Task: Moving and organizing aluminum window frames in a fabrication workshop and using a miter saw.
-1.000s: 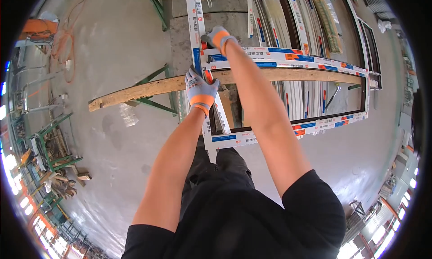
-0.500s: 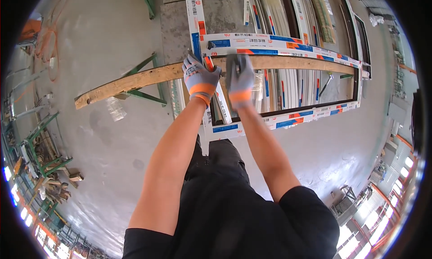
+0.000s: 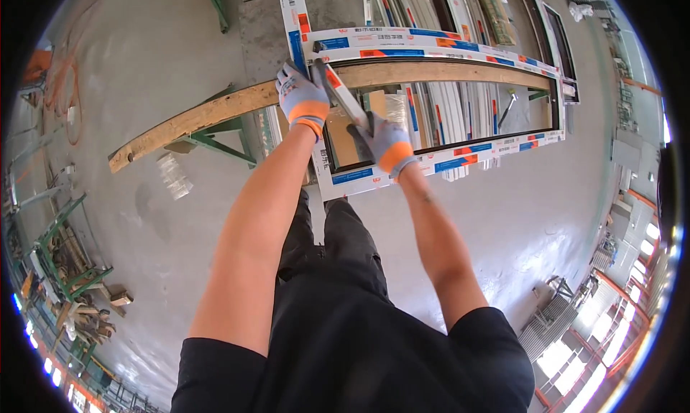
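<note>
A long frame [image 3: 445, 165], wrapped in white film with blue and orange print, lies across the supports in front of me. My left hand [image 3: 303, 100], in a grey glove with an orange cuff, is closed round its left bar near a corner. A short profile bar [image 3: 347, 97] in the same white film slants across the frame's left opening. Its upper dark end is beside my left hand. At the lower end, my right hand [image 3: 388, 141], also gloved, grips the bar; its fingers are partly hidden.
A wooden beam [image 3: 215, 110] runs under the frame, its left end sticking out over a green trestle [image 3: 230, 136]. Several long profiles [image 3: 460, 111] lie beneath the frame, with a hammer [image 3: 509, 105] near its right end. Plastic wrap [image 3: 174, 176] lies on the floor.
My right hand has moved down and right and now grips the short bar's lower end. The bar's lower end has swung up and right. My left hand stays at the left bar.
</note>
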Motion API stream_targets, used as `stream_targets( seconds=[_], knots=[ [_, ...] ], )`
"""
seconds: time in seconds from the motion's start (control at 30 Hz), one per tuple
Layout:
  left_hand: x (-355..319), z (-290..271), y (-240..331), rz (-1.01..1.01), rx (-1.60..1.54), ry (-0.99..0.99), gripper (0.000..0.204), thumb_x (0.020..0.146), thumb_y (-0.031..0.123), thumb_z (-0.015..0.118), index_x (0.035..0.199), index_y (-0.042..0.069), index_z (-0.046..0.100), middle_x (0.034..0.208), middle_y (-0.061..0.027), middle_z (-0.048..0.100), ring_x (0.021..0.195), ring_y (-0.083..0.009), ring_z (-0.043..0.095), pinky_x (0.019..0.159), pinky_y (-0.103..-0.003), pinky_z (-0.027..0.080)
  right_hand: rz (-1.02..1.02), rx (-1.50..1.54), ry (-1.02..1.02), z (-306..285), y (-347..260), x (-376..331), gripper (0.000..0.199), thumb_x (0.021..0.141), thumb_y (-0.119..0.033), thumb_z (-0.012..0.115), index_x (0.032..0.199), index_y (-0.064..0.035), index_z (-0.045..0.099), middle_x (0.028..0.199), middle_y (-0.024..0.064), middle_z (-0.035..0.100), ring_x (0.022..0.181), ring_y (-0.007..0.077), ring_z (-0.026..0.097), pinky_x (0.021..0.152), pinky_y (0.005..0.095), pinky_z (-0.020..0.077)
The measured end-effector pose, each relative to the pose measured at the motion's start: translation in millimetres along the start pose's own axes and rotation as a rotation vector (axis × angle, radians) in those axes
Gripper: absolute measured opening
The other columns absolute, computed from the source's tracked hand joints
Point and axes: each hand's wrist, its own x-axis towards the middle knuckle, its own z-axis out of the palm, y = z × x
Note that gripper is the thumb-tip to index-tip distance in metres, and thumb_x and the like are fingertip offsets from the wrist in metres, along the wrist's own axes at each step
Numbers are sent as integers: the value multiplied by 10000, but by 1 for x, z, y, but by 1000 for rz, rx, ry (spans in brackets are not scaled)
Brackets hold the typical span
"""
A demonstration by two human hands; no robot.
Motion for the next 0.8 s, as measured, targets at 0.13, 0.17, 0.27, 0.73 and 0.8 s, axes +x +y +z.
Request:
stream_targets(
  seconds=[0.13,0.17,0.27,0.73,0.8],
  knots=[
    [-10,3,-26,-12,-192,133,375,984,335,420,1142,34,579,1113,-218,616,1041,-406,581,884,-468,458,115,123,16,27,-44,-20,426,917,-441,535,1037,-33,567,901,232,676,867,406,648,768,481,508],
    [-14,-2,-26,-40,-276,117,359,990,316,409,1093,37,611,1043,-206,648,999,-398,605,855,-472,468,118,135,45,35,-48,-21,424,919,-437,531,1033,-31,571,905,236,675,875,408,646,773,483,508],
    [-46,-13,-54,51,-350,214,304,991,245,432,1087,40,635,949,-184,673,919,-350,639,830,-415,490,135,211,107,53,-55,-18,424,918,-433,533,1016,-25,585,921,234,675,889,409,644,787,482,509],
    [-438,-188,-380,-722,188,-58,407,998,358,409,1145,40,615,1096,-219,651,1024,-408,605,876,-454,476,23,416,166,76,-36,-5,445,886,-435,591,998,-6,631,909,216,691,860,393,661,790,451,514],
    [-510,-202,-400,-815,260,-66,436,994,395,399,1122,41,618,1074,-234,648,1017,-433,593,872,-489,463,5,475,173,65,-46,-17,418,867,-433,621,941,-23,655,842,178,704,852,365,671,779,433,514]
  ],
)
